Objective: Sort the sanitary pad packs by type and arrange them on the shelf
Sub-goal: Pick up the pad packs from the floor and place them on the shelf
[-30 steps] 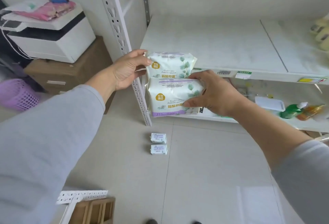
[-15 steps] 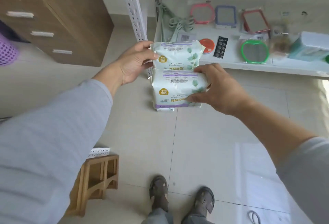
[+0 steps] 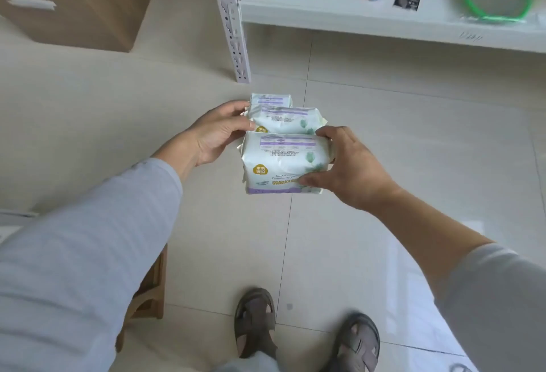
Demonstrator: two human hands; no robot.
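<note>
Dropped down from upper shelf: left hand fingers grasping far pack, right hand fingers grasping near pack. Small pack on floor just beyond. Nothing shelved yet.

Both arms reach forward and down, sleeves pushed back. The left hand curls its fingers in a grip; the right hand pinches between thumb and fingers.

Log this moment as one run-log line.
left hand: grips far pad pack | right hand: grips near pad pack | both packs above floor, off shelf
</note>
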